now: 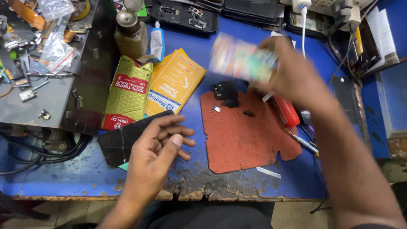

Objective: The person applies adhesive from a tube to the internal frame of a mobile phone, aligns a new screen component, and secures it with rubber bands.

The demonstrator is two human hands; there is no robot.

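My right hand is raised over the back of the blue table, gripping a small flat multicoloured object that is blurred by motion. My left hand hovers near the table's front, palm up, fingers loosely curled and apart, holding nothing. Just beside it lies a dark cracked phone panel. A red rubber mat lies between the hands, with a small black part, a tiny chip and a little black piece on it.
A green-gold packet and a yellow packet lie at the left. Behind them stand a brown bottle and a glue tube. A red tool and a screwdriver lie right of the mat. A cluttered grey tray sits far left.
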